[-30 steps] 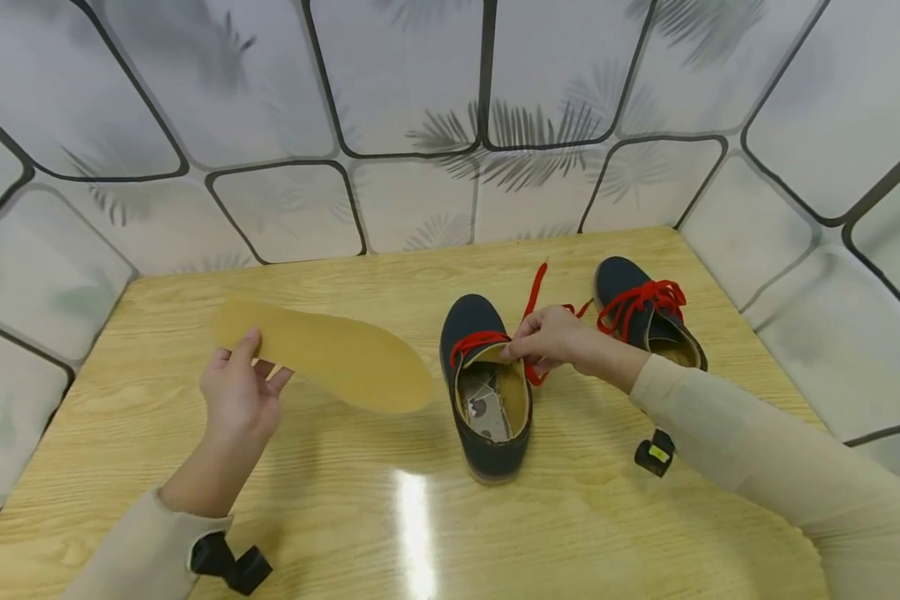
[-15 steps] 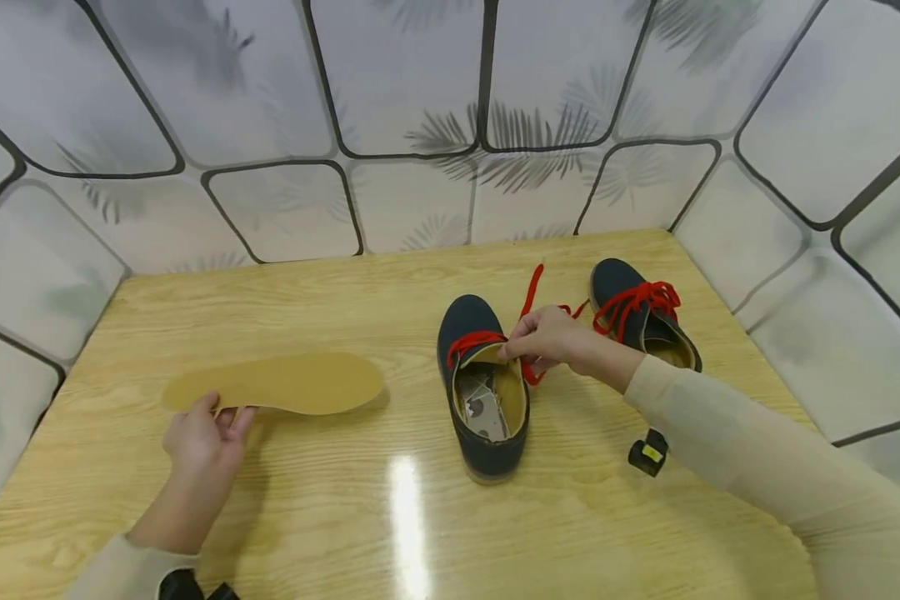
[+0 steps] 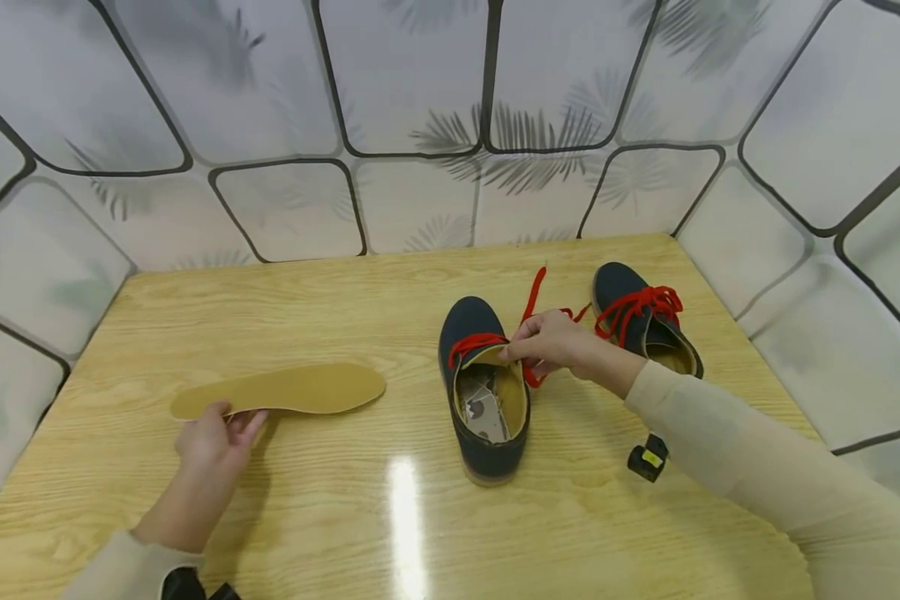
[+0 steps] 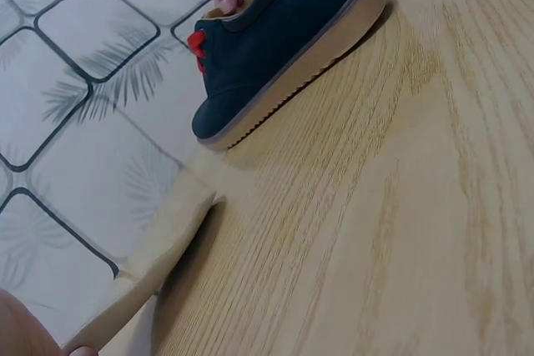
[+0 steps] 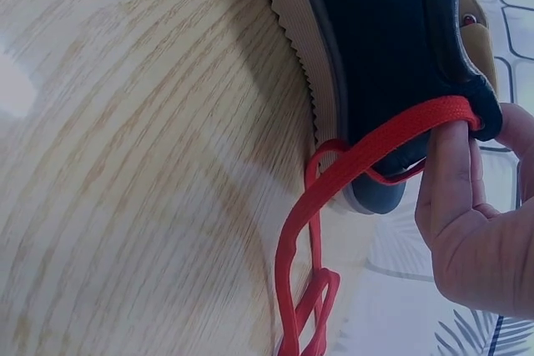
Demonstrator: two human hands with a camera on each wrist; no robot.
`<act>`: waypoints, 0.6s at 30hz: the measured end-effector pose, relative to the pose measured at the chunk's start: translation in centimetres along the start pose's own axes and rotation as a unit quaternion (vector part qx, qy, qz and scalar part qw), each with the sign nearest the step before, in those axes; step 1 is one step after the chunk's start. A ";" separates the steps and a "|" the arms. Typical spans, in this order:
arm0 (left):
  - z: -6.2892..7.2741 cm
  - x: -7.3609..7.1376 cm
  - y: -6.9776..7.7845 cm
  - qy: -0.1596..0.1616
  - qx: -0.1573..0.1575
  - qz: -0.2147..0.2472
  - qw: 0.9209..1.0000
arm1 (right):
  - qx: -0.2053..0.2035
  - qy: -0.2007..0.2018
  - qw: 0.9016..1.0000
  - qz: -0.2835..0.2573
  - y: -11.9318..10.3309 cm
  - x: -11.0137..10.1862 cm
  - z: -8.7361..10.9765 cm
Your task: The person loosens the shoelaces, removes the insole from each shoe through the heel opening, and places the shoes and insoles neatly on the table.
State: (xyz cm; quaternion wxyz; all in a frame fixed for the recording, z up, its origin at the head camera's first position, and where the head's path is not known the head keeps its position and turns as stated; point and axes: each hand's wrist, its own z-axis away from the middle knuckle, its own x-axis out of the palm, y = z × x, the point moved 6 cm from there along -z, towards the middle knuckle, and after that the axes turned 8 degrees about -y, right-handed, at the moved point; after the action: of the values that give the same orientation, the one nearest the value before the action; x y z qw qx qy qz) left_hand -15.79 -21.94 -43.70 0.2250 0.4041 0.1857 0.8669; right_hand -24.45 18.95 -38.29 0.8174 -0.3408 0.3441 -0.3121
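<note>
There's the left hand (image 3: 216,450) pinching the tan insole (image 3: 292,389) near one end, its length stretching rightward from that grip toward the navy shoe (image 3: 512,396), well apart, whose opening edge the nearer right hand (image 3: 553,340) pinches, while fingers beneath the insole are partly hidden.

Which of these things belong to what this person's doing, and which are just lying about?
In the job:
left hand, holding
tan insole;
right hand, gripping
nearer shoe by its opening;
that shoe's loose red lace.

Apparently just lying about:
second shoe, untouched.
</note>
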 end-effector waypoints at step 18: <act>-0.2 -0.8 -1.6 -0.037 -0.079 -0.079 0.993 | -0.003 0.013 1.000 -0.011 0.8 0.7 0.0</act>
State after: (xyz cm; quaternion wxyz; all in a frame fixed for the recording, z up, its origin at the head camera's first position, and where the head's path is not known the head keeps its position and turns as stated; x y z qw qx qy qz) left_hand -15.09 -21.05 -45.12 0.3310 0.4007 0.1397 0.8428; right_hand -23.86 18.86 -39.17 0.8087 -0.3425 0.3517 -0.3242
